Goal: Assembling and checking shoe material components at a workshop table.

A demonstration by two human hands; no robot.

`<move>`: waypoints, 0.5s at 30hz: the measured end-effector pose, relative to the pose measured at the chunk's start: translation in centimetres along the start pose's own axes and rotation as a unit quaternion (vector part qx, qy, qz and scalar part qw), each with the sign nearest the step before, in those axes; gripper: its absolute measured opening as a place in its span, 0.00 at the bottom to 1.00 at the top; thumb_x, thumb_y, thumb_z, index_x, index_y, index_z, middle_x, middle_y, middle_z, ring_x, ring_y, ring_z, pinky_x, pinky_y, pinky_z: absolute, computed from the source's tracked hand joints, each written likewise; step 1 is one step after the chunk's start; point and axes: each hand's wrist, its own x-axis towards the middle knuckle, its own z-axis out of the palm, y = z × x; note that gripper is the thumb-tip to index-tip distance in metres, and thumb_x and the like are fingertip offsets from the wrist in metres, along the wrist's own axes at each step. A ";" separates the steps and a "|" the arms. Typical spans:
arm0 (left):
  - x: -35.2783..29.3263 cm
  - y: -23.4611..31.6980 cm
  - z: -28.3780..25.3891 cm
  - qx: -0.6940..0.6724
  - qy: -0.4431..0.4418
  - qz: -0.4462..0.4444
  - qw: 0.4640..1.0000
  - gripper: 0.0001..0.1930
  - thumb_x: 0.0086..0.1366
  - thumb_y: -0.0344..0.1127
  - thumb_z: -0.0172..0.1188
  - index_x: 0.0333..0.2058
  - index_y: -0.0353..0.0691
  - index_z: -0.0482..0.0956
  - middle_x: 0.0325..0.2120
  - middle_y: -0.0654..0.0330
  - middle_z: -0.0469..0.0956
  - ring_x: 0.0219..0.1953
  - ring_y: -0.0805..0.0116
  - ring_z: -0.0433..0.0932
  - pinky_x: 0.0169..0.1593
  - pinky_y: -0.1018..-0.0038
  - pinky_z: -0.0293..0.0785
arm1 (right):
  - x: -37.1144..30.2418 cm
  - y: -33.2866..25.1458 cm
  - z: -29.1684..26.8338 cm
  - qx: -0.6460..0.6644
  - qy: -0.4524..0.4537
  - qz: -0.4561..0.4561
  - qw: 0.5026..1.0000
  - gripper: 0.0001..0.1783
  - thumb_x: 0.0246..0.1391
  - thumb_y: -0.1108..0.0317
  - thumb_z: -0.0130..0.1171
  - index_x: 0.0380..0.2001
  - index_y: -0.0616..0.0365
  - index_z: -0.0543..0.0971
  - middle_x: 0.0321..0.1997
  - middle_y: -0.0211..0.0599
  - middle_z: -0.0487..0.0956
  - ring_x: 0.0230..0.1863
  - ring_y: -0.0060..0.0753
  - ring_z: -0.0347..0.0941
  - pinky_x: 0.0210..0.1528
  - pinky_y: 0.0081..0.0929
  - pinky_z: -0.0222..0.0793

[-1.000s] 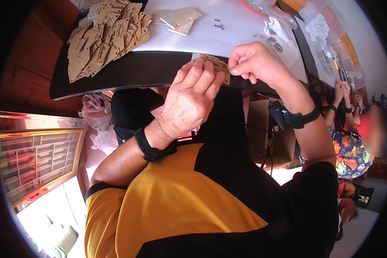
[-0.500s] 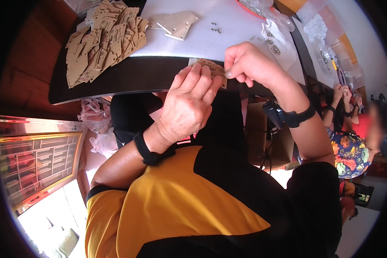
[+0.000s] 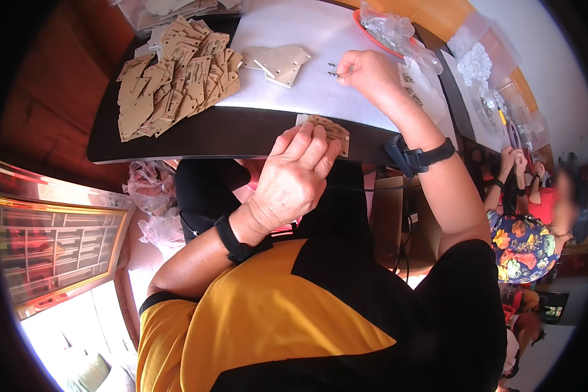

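My left hand (image 3: pixel 294 173) presses a small flat plate with a brown printed face (image 3: pixel 337 134) against the near edge of the dark table (image 3: pixel 255 124). Its fingers lie over the plate and hide much of it. Farther off, my right hand (image 3: pixel 372 75) is closed in a pinch over the white sheet (image 3: pixel 307 26). The fingertips are right at a few tiny metal pieces (image 3: pixel 331 65), which look like screws. Whatever sits between them is too small to make out. Left of these pieces, several pale flat plates with holes (image 3: pixel 287 62) lie overlapped.
A large heap of brown-faced plates (image 3: pixel 183 81) covers the table's left part. At the back right stand a red tray (image 3: pixel 366 27) with a clear plastic bag and more small metal parts (image 3: pixel 411 88). Another person (image 3: pixel 526 242) works at the far right.
My right hand has left the plate and moved away from me to the tiny metal pieces. My left hand still holds the plate at the table edge. The view has shifted slightly.
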 end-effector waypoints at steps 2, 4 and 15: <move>0.1 0.0 0.1 0.000 0.002 -0.001 1.000 0.28 0.44 0.29 0.64 0.49 0.35 0.77 0.48 0.48 0.73 0.53 0.49 0.71 0.58 0.56 0.66 | 0.1 -0.1 -0.1 -0.008 -0.007 0.008 1.000 0.09 0.43 0.65 0.69 0.27 0.56 0.82 0.21 0.33 0.78 0.25 0.29 0.75 0.32 0.31 0.69; 0.2 0.0 0.1 -0.001 0.003 0.001 1.000 0.28 0.44 0.29 0.64 0.50 0.35 0.77 0.48 0.48 0.73 0.53 0.48 0.71 0.58 0.56 0.66 | 0.3 0.1 -0.1 -0.021 -0.013 0.004 1.000 0.08 0.44 0.66 0.68 0.28 0.56 0.82 0.22 0.34 0.79 0.26 0.30 0.76 0.32 0.32 0.69; 0.1 0.1 0.3 -0.001 0.027 0.001 1.000 0.28 0.44 0.26 0.61 0.49 0.35 0.77 0.48 0.48 0.73 0.53 0.47 0.72 0.58 0.54 0.67 | 0.4 0.7 -0.4 0.003 -0.022 -0.025 0.999 0.06 0.46 0.68 0.64 0.29 0.56 0.81 0.25 0.36 0.80 0.30 0.34 0.77 0.33 0.34 0.69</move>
